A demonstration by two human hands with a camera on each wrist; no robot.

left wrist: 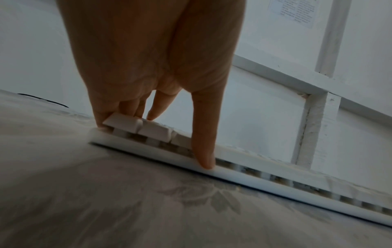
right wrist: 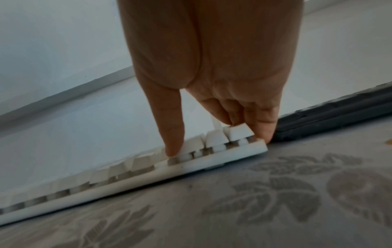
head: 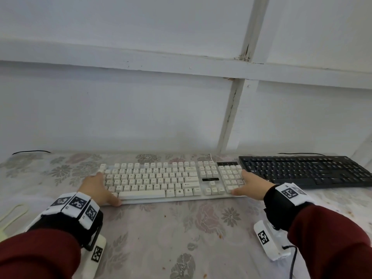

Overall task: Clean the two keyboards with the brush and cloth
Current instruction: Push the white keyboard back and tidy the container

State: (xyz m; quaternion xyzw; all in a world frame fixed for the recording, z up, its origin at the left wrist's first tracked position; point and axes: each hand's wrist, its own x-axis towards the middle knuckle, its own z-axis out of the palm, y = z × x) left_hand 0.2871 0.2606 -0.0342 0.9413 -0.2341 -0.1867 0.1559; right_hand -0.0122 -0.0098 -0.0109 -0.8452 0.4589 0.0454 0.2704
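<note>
The white keyboard [head: 161,178] lies flat in the middle of the worktop [head: 161,228], long side toward the person, its raised cream keycaps standing on visible stems above a thin white base; its cable [head: 210,157] leaves the back edge. Just beside its right end, touching or nearly so, sits the black keyboard [head: 306,170], low-profile and angled slightly away. A floral patterned cloth covers the worktop, and a pale looped object [head: 14,214] lies at the far left edge; what it is cannot be told. Behind stands a white panelled wall [head: 141,97] with thin black cables [head: 32,152] at its foot. The black keyboard crowds the right end of the white one, leaving little room there. The left hand [head: 98,188] grips the white keyboard's left end, thumb [left wrist: 203,134] pressed on the front rim and the fingers [left wrist: 155,107] curled over the end keys. The right hand [head: 251,185] mirrors it at the right end, thumb [right wrist: 169,125] down among the front keys, fingers [right wrist: 260,120] wrapped over the corner beside the black keyboard. Both wrists wear marker-tagged bands over dark red sleeves [head: 332,238].
</note>
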